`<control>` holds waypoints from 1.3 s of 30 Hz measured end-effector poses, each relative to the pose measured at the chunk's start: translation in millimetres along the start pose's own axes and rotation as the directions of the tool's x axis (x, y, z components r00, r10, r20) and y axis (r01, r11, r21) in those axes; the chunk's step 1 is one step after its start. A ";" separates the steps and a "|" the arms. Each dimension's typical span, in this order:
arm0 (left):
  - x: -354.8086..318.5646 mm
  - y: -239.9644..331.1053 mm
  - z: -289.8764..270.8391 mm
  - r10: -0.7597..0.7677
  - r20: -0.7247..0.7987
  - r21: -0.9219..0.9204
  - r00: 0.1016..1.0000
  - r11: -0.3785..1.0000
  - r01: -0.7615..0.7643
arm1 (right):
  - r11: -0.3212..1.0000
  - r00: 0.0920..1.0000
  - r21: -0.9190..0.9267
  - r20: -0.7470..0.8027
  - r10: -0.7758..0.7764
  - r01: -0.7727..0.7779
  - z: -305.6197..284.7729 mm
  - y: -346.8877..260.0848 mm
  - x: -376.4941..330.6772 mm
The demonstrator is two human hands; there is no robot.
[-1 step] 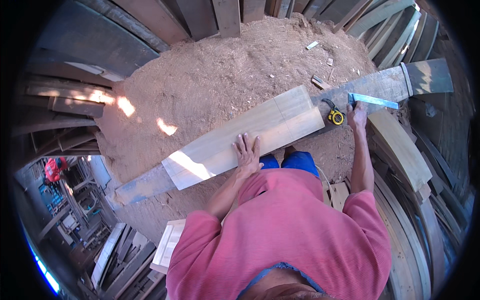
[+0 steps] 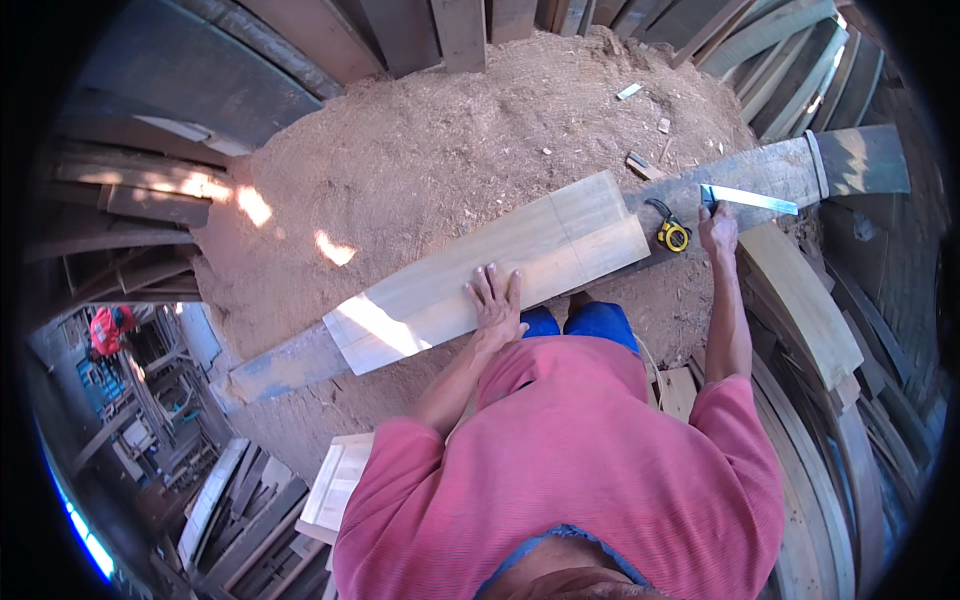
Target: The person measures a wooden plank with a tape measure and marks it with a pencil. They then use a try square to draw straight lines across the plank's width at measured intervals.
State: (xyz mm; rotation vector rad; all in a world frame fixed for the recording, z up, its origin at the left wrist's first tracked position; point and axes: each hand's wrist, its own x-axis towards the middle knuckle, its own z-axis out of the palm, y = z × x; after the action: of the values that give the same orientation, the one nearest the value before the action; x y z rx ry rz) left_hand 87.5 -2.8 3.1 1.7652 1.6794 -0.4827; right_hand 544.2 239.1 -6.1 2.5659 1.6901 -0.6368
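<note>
My left hand (image 2: 494, 312) lies flat with fingers spread on a pale wooden board (image 2: 480, 260), near its close edge. Faint pencil lines cross the board toward its right end. It rests slantwise over a long, worn grey plank (image 2: 290, 372). Out to the right, my right hand (image 2: 718, 232) is closed round the dark handle of a try square (image 2: 752, 200), whose bright metal blade points right along the plank. Between the board's right end and that hand sits a yellow and black tape measure (image 2: 673, 236) with a dark strap.
Sawdust (image 2: 420, 160) covers the ground beyond the board, with small offcuts (image 2: 643, 165) near the plank. Timber planks (image 2: 300, 40) lean at the far side. Curved boards (image 2: 800, 300) are stacked at the right. A person in red (image 2: 112, 330) is far off at the left.
</note>
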 end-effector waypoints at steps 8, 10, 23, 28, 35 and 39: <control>21.9 5.6 -1.7 -0.110 0.101 -0.024 0.989 0.993 0.113 | 0.994 0.994 -0.016 0.005 -0.112 0.112 29.8 -4.7 27.9; 20.7 6.1 -0.5 -0.115 0.076 -0.010 0.990 0.993 0.116 | 0.981 0.981 -0.053 -0.029 -0.191 0.189 31.8 -16.9 10.8; 2.5 -22.7 15.2 -0.068 -0.259 -0.308 0.964 0.951 -0.015 | 0.911 0.947 -0.265 0.153 -0.284 0.316 73.5 -89.1 -71.1; -56.6 -127.5 38.8 -0.547 -0.229 -0.520 0.806 0.768 0.374 | 0.934 0.953 -0.218 0.179 -0.246 0.282 87.9 -87.3 -76.1; -177.5 -309.5 79.0 -0.945 0.185 -0.683 0.269 0.073 0.727 | 0.965 0.966 -0.037 0.028 -0.257 0.258 128.3 -47.5 -54.5; -195.1 -353.0 113.3 -0.841 0.056 -0.894 0.538 0.198 0.403 | 0.827 0.817 -0.090 0.243 -0.522 0.555 150.2 -17.0 -29.0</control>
State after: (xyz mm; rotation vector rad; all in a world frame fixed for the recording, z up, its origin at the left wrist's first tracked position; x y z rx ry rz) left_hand -261.6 -233.3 -20.2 0.3062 2.3985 0.4875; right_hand 469.8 187.4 -130.6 1.8198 2.2922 -0.7140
